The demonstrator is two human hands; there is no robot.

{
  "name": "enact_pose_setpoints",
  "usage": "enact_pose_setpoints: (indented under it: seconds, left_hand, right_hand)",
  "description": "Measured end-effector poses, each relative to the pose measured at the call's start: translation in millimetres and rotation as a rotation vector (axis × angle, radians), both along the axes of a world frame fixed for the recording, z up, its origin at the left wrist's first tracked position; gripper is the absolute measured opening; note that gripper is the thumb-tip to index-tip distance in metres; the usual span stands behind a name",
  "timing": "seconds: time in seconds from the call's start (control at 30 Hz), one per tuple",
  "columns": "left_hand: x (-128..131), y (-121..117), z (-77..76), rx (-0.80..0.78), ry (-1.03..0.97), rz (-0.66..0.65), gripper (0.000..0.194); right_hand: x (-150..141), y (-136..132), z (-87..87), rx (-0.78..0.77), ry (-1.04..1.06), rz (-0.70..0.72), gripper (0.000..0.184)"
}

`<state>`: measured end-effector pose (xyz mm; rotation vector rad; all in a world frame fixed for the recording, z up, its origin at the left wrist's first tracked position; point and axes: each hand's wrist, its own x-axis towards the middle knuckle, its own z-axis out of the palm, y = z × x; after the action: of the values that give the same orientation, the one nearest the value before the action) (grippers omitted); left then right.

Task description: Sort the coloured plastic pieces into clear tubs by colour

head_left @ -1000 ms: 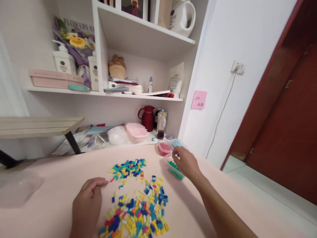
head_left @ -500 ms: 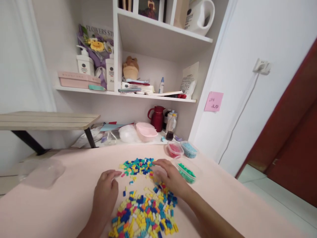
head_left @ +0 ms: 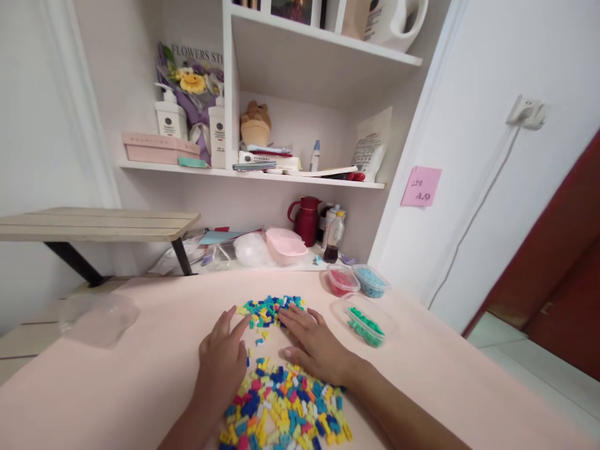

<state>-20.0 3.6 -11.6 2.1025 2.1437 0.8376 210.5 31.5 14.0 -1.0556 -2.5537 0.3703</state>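
Small coloured building bricks lie on the pink tabletop in two groups. The far group (head_left: 262, 307) is mostly blue, green and yellow; the larger near pile (head_left: 285, 409) mixes yellow, blue, red, orange and white. My right hand (head_left: 316, 344) lies flat, fingers stretched over the right part of the far group, its wrist over the near pile's upper right edge. At the left edge of the far group is my left hand (head_left: 222, 353), fingers apart and fingertips beside the bricks. Neither hand shows anything held. Bricks under the right palm are hidden.
Clear tubs hold green bricks (head_left: 365, 326), red bricks (head_left: 342, 279) and light blue bricks (head_left: 370, 280) on the right. A clear plastic container (head_left: 98, 319) sits at left. Behind the table are a pink box (head_left: 285, 245), a red jug (head_left: 306, 222) and a bottle (head_left: 334, 237).
My right hand has left the tub of green bricks and come down, flat, over the far bricks. My left hand has moved in closer to them, its fingers spreading. The view has swung left.
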Motion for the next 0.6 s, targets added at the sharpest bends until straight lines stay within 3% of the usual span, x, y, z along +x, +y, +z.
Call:
enact_pose_setpoints:
  seconds: [0.2,0.33,0.43,0.5,0.6]
  left_hand:
    - [0.5,-1.8,-3.7,-0.053,0.155,-0.048,0.063]
    - [0.6,-2.4,0.7,-0.098,0.194,-0.053,0.064]
    - [1.1,-3.1,3.6,-0.104,0.177,-0.039,0.06]
    - [1.3,-3.6,4.3,-0.101,0.164,-0.032,0.058]
    - [1.9,-4.0,4.2,-0.098,0.171,-0.041,0.062]
  right_hand:
    - [-8.7,0.4,2.6,0.007,-0.019,0.073,0.066]
    - [-6.9,-2.1,9.8,-0.066,0.004,0.125,0.05]
    - [-2.3,-2.7,12.8,-0.103,0.15,0.171,0.037]
    - [0.8,-0.4,10.2,-0.093,0.269,0.132,0.042]
    - [3.8,5.4,1.8,-0.027,0.327,-0.056,0.04]
